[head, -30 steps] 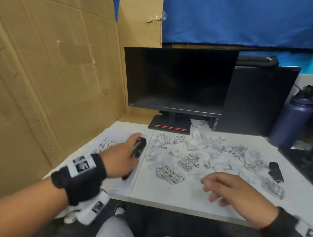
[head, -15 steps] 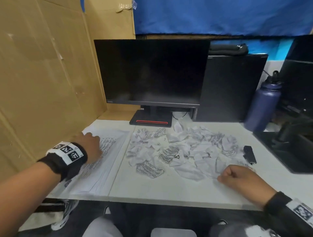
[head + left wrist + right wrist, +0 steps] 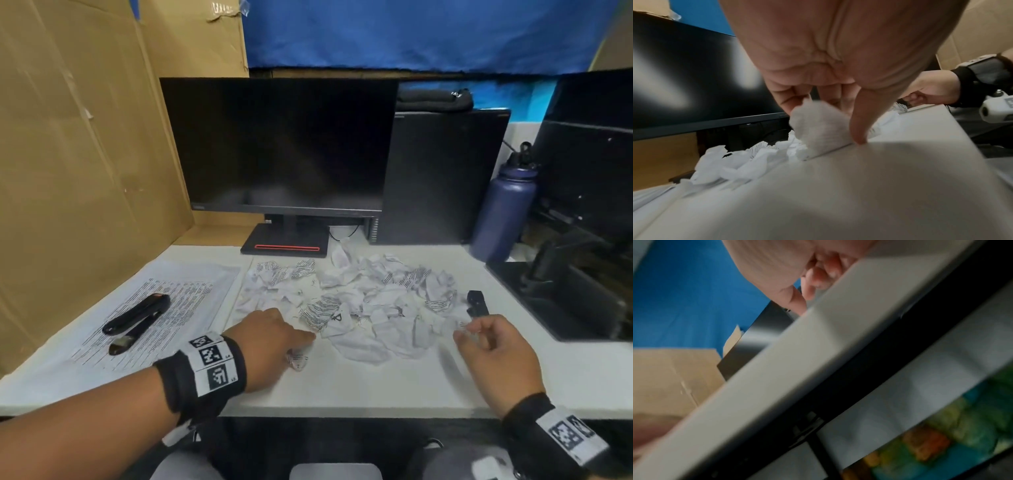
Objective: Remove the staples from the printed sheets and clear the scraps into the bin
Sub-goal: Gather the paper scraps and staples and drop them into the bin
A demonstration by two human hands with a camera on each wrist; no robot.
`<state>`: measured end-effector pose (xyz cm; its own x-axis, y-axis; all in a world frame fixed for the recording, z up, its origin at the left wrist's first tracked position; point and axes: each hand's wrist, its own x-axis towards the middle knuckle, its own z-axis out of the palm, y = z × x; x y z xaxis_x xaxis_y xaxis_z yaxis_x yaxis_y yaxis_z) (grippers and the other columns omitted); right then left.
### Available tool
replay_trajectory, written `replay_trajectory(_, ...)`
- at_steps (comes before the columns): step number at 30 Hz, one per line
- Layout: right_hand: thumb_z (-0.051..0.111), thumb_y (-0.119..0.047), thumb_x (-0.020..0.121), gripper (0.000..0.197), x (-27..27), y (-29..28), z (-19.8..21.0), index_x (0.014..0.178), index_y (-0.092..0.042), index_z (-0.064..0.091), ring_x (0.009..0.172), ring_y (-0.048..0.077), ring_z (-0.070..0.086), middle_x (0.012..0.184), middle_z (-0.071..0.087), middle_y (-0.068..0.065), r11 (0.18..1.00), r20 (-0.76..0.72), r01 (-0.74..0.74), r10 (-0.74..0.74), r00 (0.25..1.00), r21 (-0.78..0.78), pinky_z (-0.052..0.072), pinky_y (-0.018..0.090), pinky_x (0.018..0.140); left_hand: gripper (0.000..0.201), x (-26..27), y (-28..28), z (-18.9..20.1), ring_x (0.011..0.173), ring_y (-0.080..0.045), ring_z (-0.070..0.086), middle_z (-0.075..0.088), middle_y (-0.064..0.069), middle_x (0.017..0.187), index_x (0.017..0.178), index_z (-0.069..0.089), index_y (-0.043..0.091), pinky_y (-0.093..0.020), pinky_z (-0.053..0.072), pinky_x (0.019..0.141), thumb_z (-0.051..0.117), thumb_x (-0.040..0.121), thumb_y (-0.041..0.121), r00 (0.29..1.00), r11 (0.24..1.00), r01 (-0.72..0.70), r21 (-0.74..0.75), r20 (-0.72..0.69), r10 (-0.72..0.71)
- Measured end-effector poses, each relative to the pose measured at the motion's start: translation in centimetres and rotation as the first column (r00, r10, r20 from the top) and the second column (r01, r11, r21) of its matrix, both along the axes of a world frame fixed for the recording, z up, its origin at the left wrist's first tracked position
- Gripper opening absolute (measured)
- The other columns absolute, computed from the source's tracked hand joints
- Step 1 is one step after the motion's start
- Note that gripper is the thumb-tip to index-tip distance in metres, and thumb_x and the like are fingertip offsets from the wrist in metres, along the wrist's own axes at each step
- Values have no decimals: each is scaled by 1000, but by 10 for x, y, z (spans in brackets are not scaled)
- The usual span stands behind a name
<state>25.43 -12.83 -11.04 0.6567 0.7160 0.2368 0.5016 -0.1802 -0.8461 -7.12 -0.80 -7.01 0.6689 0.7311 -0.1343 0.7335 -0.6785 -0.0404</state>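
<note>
A pile of crumpled paper scraps [image 3: 359, 298] covers the middle of the white desk [image 3: 376, 383]. My left hand [image 3: 301, 346] is at the pile's near left edge. In the left wrist view its fingers and thumb [image 3: 859, 129] pinch one crumpled scrap [image 3: 818, 129] against the desk; that scrap [image 3: 297, 361] shows under the hand in the head view. My right hand [image 3: 476, 334] hovers at the pile's right edge with curled fingers; whether it holds a scrap is unclear. The printed sheets [image 3: 178, 291] lie at the left with a long black stapling tool [image 3: 137, 317] on them. No bin is in view.
A small black tool [image 3: 477, 303] lies just right of the pile. A dark monitor [image 3: 284, 147] and a black computer case [image 3: 442, 178] stand behind it. A blue bottle [image 3: 505, 212] and black equipment [image 3: 582, 274] crowd the right. A cardboard wall [image 3: 68, 171] closes the left.
My left hand set the long black tool down on the printed sheets, then crossed right to the pile and took a scrap. My right hand stayed at the pile's right edge.
</note>
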Motion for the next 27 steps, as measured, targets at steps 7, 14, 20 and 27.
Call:
replay_trajectory(7,74,-38,81,50,20,6,-9,127,-38,54,125,28,39,122,43,4,963,151,-11,54,987,-269,34,40,108,32,-12,18,28,101,-18,60,64,6,114,120,63,29,-29,46,84,41,103,14,876,961,-244,-130,395,276)
replay_trajectory(14,70,-32,82,56,19,15,-11,134,-38,52,135,33,28,143,29,3,945,200,63,3,980,-321,30,43,113,51,-31,72,36,100,-22,59,58,1,113,117,42,27,-31,45,77,66,86,59,696,794,-535,-288,383,608)
replay_trajectory(20,60,-15,87,21,17,19,-16,81,-36,59,97,29,56,105,63,5,958,255,-23,99,962,-287,46,39,90,82,-21,71,15,125,-22,55,56,4,142,142,48,31,-34,46,103,74,72,65,861,853,-503,-138,5,509)
replay_trajectory(27,62,-22,93,23,18,14,-15,112,-33,55,90,22,58,101,60,0,986,129,-59,79,989,-156,41,31,84,37,1,63,18,115,-22,59,63,1,130,125,63,24,-26,45,85,57,89,34,898,894,-440,-77,-43,438)
